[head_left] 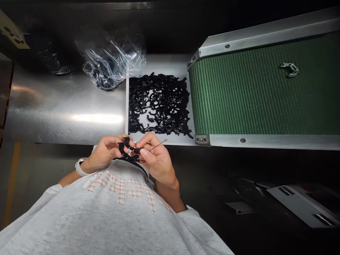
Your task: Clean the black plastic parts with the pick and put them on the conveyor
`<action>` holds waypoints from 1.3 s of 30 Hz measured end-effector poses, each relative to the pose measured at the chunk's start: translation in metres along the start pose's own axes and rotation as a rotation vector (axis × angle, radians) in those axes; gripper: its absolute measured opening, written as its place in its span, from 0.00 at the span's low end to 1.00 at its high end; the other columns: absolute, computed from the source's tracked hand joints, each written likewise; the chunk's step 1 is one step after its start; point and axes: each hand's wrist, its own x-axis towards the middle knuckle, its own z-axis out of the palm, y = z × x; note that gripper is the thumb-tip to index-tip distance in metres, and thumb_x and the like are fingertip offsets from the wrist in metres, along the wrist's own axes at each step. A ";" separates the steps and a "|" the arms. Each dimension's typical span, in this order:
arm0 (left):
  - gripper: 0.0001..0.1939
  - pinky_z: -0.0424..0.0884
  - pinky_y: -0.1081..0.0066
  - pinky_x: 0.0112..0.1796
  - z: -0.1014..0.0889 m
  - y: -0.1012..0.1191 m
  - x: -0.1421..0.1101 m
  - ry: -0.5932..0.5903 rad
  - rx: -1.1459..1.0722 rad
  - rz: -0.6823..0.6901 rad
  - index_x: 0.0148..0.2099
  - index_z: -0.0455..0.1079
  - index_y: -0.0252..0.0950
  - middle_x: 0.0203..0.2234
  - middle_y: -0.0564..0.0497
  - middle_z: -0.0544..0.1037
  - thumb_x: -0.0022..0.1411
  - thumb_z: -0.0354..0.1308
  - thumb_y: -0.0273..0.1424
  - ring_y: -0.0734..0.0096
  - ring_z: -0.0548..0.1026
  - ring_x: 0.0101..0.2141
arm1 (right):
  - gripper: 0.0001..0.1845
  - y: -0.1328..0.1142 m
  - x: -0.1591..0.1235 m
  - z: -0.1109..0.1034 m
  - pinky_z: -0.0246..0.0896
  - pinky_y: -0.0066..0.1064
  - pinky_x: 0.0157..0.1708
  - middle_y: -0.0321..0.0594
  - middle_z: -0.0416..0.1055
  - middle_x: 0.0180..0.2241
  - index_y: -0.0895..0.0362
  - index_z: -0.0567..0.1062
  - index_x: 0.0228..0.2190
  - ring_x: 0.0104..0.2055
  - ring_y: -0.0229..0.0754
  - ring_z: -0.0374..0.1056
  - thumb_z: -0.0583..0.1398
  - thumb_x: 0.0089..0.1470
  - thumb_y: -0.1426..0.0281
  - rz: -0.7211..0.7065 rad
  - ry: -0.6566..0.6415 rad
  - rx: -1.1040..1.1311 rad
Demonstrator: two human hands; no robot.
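Observation:
Both my hands are held together over my chest, just in front of the steel table edge. My left hand [106, 151], with a white watch band at the wrist, pinches a short cluster of black plastic parts [126, 150]. My right hand [156, 159] touches the same cluster and pinches a thin metal pick [156, 145], whose tip points away from me. Beyond them, a tangled layer of black plastic parts [159, 102] covers most of a white tray [162, 137].
A green ribbed conveyor belt [255, 92] with steel side rails runs right of the tray, carrying a pale bracket-shaped piece [289, 69]. A clear plastic bag [114, 58] lies behind the tray on the steel table [66, 109]. Grey machinery [302, 205] sits low at right.

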 end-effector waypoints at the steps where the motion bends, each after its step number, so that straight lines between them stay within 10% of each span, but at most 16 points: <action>1: 0.19 0.66 0.75 0.29 0.001 0.001 0.000 -0.003 -0.008 -0.007 0.27 0.80 0.38 0.28 0.51 0.74 0.51 0.72 0.49 0.77 0.66 0.27 | 0.19 -0.001 0.000 0.000 0.49 0.25 0.22 0.26 0.60 0.21 0.51 0.68 0.33 0.19 0.29 0.48 0.67 0.56 0.52 -0.007 -0.015 0.008; 39: 0.20 0.72 0.68 0.36 -0.006 0.004 -0.008 -0.076 0.044 -0.062 0.26 0.79 0.37 0.25 0.52 0.71 0.49 0.74 0.49 0.73 0.70 0.30 | 0.21 -0.014 -0.005 -0.001 0.42 0.26 0.19 0.26 0.53 0.19 0.54 0.67 0.24 0.20 0.30 0.45 0.64 0.58 0.53 -0.101 -0.015 -0.317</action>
